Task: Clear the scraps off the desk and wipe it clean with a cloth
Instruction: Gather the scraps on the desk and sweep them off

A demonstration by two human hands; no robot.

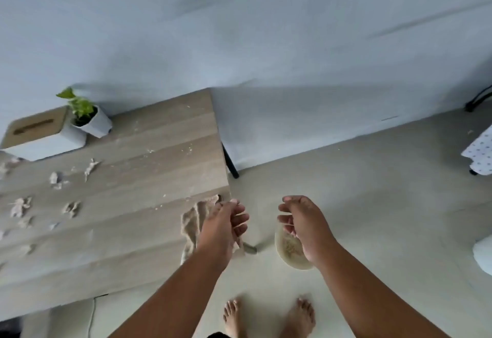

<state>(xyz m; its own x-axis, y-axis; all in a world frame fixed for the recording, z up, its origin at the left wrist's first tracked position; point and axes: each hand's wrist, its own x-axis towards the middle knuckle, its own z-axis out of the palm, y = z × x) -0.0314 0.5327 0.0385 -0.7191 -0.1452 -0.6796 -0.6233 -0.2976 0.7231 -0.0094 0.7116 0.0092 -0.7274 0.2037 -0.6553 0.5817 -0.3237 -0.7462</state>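
- Your left hand grips the beige cloth at the desk right edge; cloth lies bunched half on the top, half hanging off.
- Your right hand holds nothing, fingers loosely curled, above a round dish on the floor.
- Scraps sit scattered on the desk's left part, near the tissue box and plant pot.

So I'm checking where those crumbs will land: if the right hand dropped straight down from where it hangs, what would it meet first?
Most likely the round pale plate on the floor; the right hand hangs over it, fingers curled downward. Depth is unclear from a single view.
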